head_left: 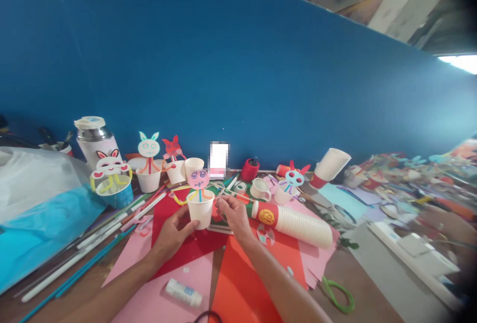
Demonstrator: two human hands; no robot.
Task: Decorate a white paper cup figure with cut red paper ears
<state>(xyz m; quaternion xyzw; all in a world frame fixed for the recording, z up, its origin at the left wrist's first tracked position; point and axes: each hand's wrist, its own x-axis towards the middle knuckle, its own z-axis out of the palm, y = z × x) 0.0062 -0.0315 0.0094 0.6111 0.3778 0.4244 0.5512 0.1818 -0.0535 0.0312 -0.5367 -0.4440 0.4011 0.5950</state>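
L hand (174,229) holds upright white cup (201,212) at its L; R hand (233,212) just R of rim, fingers pinched, can't tell w/ what.

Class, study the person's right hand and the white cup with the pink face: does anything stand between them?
Nothing visible does. The right hand is beside the white cup, near its rim, and the left hand holds it from the opposite side. Whether the right hand pinches something small is unclear.

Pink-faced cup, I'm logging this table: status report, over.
Left hand holding pink-faced cup upright. Right hand close beside it, contact unclear. Cup stack lying near right hand; white tube on pink paper, nearer the camera.
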